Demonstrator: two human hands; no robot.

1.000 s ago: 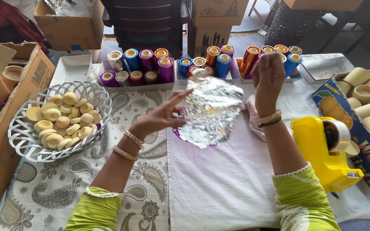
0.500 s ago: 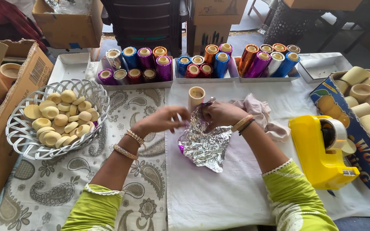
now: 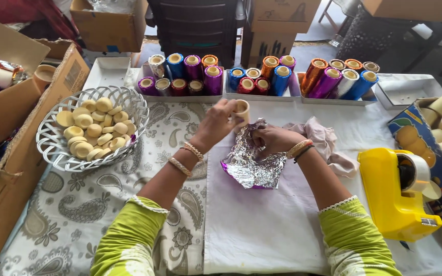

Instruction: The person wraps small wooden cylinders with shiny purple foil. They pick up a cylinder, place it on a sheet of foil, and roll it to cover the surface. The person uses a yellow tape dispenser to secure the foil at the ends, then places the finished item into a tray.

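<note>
Foil sheet lies flat w/ our right hand pressing it, fingers curled; left hand fingertips pinch cardboard tube upright above.

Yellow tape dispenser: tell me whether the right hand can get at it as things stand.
Probably yes. The right hand rests on the foil sheet; only bare white cloth lies between it and the yellow tape dispenser.

Both forearms reach forward from lower frame edge, green sleeves with white trim at elbows, converging toward crumpled foil sheet. Left hand raised just beyond foil's far left corner — fingers curled, pinching small cylindrical cup; two bangles on wrist. Right hand palm down on foil's upper part, fingers bent, pressing into it — bangle and dark band at wrist. Hands near each other, not touching.
</note>
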